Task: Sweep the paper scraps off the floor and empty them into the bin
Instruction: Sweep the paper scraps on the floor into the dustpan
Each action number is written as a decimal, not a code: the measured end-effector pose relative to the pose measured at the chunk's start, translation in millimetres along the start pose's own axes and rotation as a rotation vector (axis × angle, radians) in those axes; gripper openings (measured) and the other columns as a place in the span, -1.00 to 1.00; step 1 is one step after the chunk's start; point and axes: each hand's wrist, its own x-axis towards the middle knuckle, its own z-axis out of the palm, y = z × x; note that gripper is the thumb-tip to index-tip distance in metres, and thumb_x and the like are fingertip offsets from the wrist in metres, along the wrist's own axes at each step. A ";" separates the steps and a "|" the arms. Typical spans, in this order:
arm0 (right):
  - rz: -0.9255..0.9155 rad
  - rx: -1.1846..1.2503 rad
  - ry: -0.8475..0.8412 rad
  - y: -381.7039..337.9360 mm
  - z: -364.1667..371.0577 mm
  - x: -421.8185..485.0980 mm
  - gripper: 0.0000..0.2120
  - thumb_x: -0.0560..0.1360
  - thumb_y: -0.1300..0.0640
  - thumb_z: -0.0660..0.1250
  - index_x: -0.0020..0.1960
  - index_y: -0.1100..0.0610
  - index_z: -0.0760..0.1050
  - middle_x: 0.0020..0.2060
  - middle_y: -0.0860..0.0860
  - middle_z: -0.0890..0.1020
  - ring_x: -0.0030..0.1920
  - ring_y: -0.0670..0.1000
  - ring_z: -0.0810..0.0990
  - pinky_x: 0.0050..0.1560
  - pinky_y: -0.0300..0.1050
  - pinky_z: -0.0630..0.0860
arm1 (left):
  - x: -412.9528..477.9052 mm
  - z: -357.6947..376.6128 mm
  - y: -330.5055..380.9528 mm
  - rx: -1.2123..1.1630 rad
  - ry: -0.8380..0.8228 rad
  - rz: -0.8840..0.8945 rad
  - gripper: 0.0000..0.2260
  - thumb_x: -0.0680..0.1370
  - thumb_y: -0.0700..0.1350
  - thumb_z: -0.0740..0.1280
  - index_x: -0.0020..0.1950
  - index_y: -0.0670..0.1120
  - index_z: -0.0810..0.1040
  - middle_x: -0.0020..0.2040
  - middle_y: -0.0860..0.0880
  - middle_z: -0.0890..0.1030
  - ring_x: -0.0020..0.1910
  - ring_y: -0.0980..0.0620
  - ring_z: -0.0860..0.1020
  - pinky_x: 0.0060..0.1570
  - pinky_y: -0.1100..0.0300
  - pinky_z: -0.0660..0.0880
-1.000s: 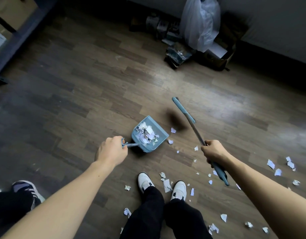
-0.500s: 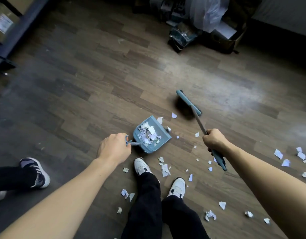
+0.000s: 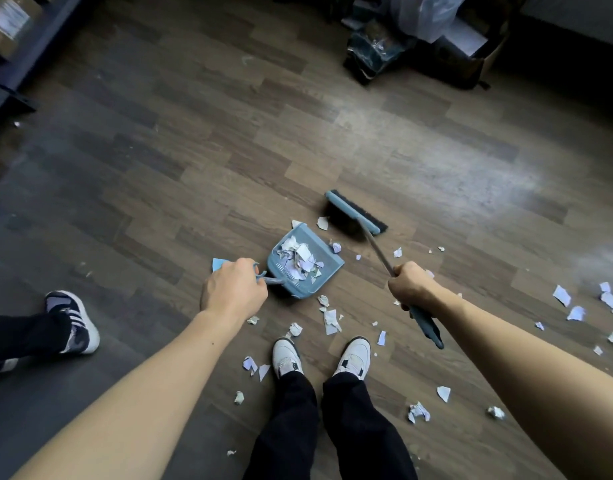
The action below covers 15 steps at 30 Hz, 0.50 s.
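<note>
My left hand [image 3: 233, 291] grips the handle of a blue dustpan [image 3: 329, 271] that rests on the wood floor and holds a heap of torn paper. My right hand [image 3: 411, 284] grips the shaft of a blue broom; its head [image 3: 353, 213] with black bristles touches the floor just beyond the pan's far right edge. White paper scraps [image 3: 330, 320] lie around my feet, and more scraps [image 3: 575, 303] are scattered at the right. The bin is not clearly in view.
Another person's leg and sneaker [image 3: 73, 320] stand at the left. A pile of bags and a cardboard box [image 3: 447, 46] sits at the top right. A dark shelf frame [image 3: 17, 64] runs along the top left. My own white shoes [image 3: 319, 355] stand below the pan.
The broom head has come down onto the floor and swung left toward the dustpan's mouth, pushing scraps near it. The dustpan and my left hand stayed put. The other person's foot moved closer.
</note>
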 end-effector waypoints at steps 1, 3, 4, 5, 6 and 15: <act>-0.009 -0.013 -0.010 -1.4 5.2 -2.8 -0.68 0.52 0.29 0.07 0.20 0.31 0.46 -0.29 0.21 0.53 -0.49 0.11 0.50 -0.60 -0.20 0.44 | 0.3 0.9 -2.2 0.002 0.005 0.000 -0.85 0.53 -0.07 0.27 0.03 -0.05 0.57 -0.02 -0.12 0.62 0.00 -0.20 0.56 -0.07 0.08 0.45; -0.037 -0.040 -0.034 -5.6 14.0 -11.4 -0.68 0.52 0.29 0.07 0.19 0.32 0.46 -0.32 0.19 0.52 -0.50 0.10 0.50 -0.63 -0.24 0.40 | 2.3 -0.7 -6.7 0.000 0.014 0.002 -0.86 0.52 -0.08 0.27 0.01 -0.05 0.57 -0.03 -0.12 0.63 0.00 -0.20 0.56 -0.08 0.08 0.45; -0.051 -0.053 -0.052 -7.2 17.1 -17.6 -0.69 0.52 0.30 0.07 0.18 0.32 0.47 -0.34 0.17 0.51 -0.52 0.09 0.49 -0.65 -0.26 0.38 | 3.7 -1.8 -8.1 -0.006 0.017 0.001 -0.86 0.52 -0.08 0.27 0.01 -0.06 0.57 -0.02 -0.13 0.63 0.00 -0.20 0.56 -0.07 0.08 0.45; -0.064 -0.061 -0.075 -8.4 18.9 -25.0 -0.71 0.53 0.31 0.07 0.14 0.30 0.48 -0.37 0.16 0.49 -0.54 0.07 0.47 -0.67 -0.28 0.35 | 5.4 -2.8 -8.8 -0.012 0.020 -0.002 -0.86 0.51 -0.09 0.27 0.01 -0.06 0.57 -0.02 -0.13 0.62 0.00 -0.20 0.56 -0.08 0.09 0.45; -0.076 -0.068 -0.092 -9.5 18.8 -33.4 -0.75 0.53 0.31 0.07 0.08 0.28 0.48 -0.39 0.14 0.47 -0.56 0.06 0.45 -0.68 -0.30 0.34 | 7.1 -4.1 -9.1 -0.018 0.020 -0.004 -0.87 0.51 -0.09 0.27 0.00 -0.06 0.57 -0.02 -0.13 0.62 0.00 -0.21 0.56 -0.10 0.09 0.44; -0.144 -0.014 -0.040 -15.3 2.2 -69.1 -0.75 0.55 0.25 0.09 0.14 0.17 0.48 -0.41 0.11 0.43 -0.60 0.06 0.43 -0.66 -0.25 0.38 | 8.7 -2.4 -8.4 -0.017 0.002 0.021 -0.85 0.52 -0.08 0.25 -0.01 -0.10 0.56 0.00 -0.17 0.61 -0.01 -0.24 0.55 -0.11 0.08 0.43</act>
